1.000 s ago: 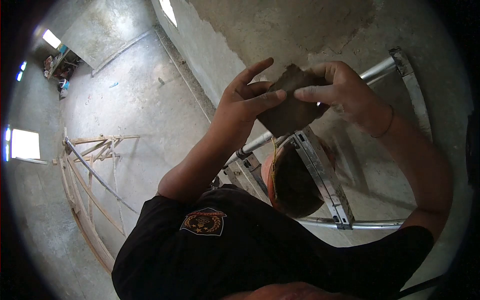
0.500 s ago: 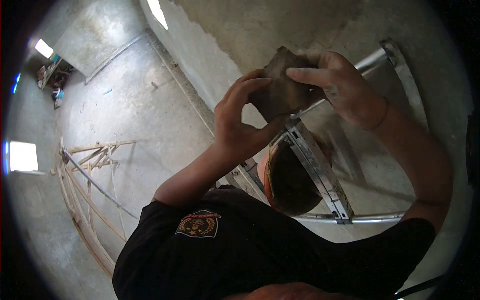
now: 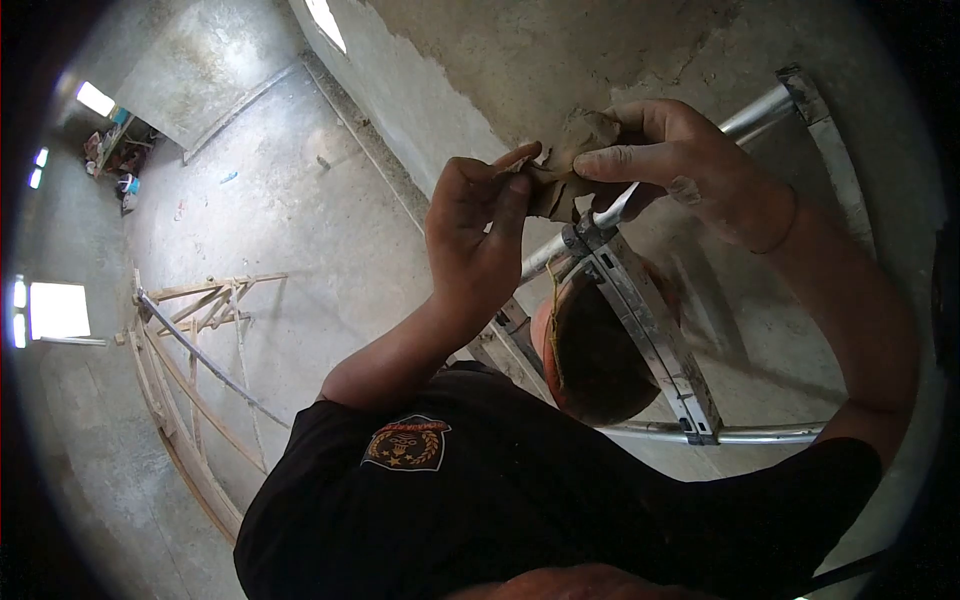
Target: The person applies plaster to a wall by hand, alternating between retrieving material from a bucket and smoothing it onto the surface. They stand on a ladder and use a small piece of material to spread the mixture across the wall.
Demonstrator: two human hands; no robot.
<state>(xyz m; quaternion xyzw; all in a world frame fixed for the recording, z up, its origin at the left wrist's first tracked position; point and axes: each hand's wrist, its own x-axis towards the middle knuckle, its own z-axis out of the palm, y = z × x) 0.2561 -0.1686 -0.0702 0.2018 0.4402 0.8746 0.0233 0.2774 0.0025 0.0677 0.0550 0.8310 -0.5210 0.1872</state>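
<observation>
A worn, grey-brown flexible sheet (image 3: 553,192), which looks like sandpaper, is folded and crumpled between my hands in front of the wall. My left hand (image 3: 472,220) pinches its left end between thumb and fingers. On the other side my right hand (image 3: 680,172) grips it, thumb lying along the front and fingers behind. Below the hands is the metal ladder (image 3: 648,335), its top near the right fingers. A round orange bucket (image 3: 545,345) with a dark inside hangs or rests behind the ladder rail; its support is partly hidden.
A wall (image 3: 520,60) with a darker plaster patch rises ahead. Metal tubing (image 3: 760,115) runs to the right of the ladder. On the floor (image 3: 300,230) far below, a wooden trestle frame (image 3: 190,370) stands at left. Shelves with clutter (image 3: 110,150) are in the far corner.
The sheet was spread broad between both hands and is now folded narrower and crumpled. My left fingers have closed in on its end. The view has shifted slightly.
</observation>
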